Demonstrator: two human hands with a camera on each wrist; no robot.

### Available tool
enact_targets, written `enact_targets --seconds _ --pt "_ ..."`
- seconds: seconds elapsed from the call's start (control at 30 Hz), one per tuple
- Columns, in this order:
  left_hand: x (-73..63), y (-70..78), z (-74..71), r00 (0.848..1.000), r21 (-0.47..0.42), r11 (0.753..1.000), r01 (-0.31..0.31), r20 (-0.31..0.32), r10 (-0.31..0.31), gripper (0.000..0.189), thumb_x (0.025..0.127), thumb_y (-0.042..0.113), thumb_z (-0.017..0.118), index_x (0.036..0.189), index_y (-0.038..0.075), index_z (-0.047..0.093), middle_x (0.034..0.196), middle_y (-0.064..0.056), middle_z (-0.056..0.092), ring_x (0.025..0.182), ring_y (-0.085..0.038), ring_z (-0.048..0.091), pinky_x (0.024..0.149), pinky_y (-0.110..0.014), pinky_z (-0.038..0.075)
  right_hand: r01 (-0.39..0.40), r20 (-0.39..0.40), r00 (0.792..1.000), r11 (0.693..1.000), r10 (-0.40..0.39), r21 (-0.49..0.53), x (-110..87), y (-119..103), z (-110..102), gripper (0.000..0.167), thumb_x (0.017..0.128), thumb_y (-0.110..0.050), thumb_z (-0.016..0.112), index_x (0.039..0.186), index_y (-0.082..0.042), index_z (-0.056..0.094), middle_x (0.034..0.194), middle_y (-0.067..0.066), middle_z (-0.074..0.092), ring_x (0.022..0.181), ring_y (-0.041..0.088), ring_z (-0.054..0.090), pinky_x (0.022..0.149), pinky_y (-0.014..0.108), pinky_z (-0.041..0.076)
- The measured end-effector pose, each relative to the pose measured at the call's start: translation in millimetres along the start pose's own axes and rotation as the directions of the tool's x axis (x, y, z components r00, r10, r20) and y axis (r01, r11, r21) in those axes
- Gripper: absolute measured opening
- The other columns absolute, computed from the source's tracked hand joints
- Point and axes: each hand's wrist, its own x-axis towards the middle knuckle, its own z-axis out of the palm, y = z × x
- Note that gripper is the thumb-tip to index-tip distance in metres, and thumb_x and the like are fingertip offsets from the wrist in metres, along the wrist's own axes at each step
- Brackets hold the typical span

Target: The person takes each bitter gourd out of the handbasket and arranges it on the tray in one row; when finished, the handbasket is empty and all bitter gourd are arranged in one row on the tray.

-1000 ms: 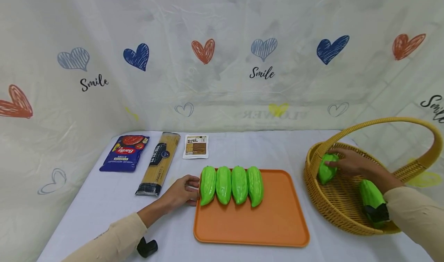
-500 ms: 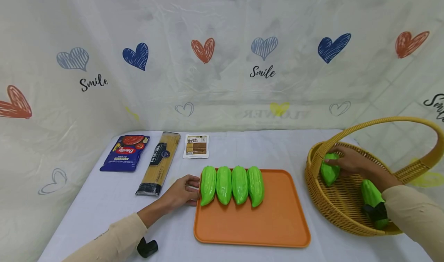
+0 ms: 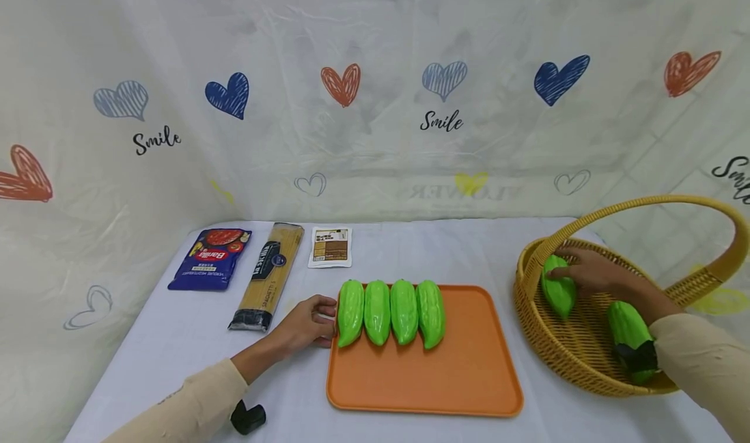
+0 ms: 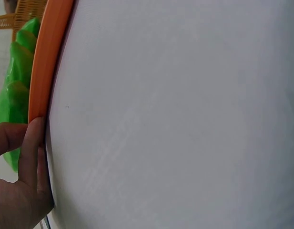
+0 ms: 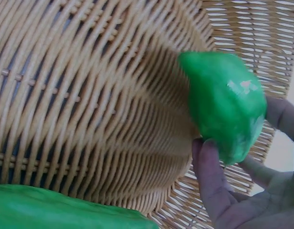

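Observation:
My right hand [image 3: 592, 272] is inside the wicker basket [image 3: 545, 339] and grips a green bitter melon [image 3: 558, 290] near the basket's left wall. In the right wrist view, fingers and thumb hold this bitter melon [image 5: 225, 102] at one end, its tapered tip pointing away from the hand. A second bitter melon [image 3: 628, 329] lies in the basket, partly hidden by the right wrist. My left hand [image 3: 306, 324] holds the left rim of the orange tray [image 3: 422, 384]; in the left wrist view its fingertips pinch that rim. Several bitter melons [image 3: 390, 314] lie side by side along the tray's far left part.
A blue sauce pouch [image 3: 211, 259], a spaghetti pack [image 3: 268, 277] and a small white-and-brown packet [image 3: 331, 247] lie at the back left. A black object [image 3: 248, 418] sits by the left forearm. The basket's tall handle [image 3: 650, 203] arches over the right arm.
The gripped bitter melon has shifted slightly toward the basket's middle and tilted, its tip now pointing more toward me. My left hand and the tray have stayed in place.

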Motion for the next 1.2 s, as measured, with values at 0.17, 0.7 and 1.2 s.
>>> enact_targets --seconds 0.17,0.7,1.2 --pt "-0.8 0.3 0.3 1.0 -0.005 1.0 0.0 -0.001 0.0 0.063 0.08 0.0 0.068 0.139 -0.001 0.047 0.127 -0.017 0.056 0.1 -0.02 0.066 0.076 -0.036 0.065 -0.009 0.018 1.0 0.999 0.009 0.039 -2.7 -2.9 -3.9 0.084 0.1 -0.037 0.058 0.152 0.014 0.017 0.15 0.045 0.02 0.13 0.061 0.04 0.089 0.054 0.06" --pt "-1.0 0.0 -1.0 1.0 -0.01 1.0 -0.006 0.018 0.006 0.064 0.081 0.002 0.07 0.14 -0.002 0.046 0.127 -0.017 0.055 0.101 -0.021 0.065 0.076 -0.037 0.065 0.024 0.084 0.996 0.992 -0.035 0.128 -20.8 -10.0 -14.9 0.088 0.102 -0.036 0.056 0.159 0.003 0.001 0.152 0.05 0.002 0.136 0.066 0.024 0.095 0.059 0.056" --pt "-0.8 0.1 -0.5 1.0 0.002 1.0 0.004 0.012 -0.004 0.064 0.081 0.002 0.07 0.14 -0.001 0.046 0.127 -0.017 0.055 0.102 -0.021 0.065 0.076 -0.037 0.064 0.044 0.077 0.996 0.989 -0.055 0.139 -32.4 -15.8 -15.6 0.085 0.101 -0.033 0.058 0.159 0.001 0.005 0.15 0.051 0.005 0.137 0.066 0.021 0.09 0.053 0.06"
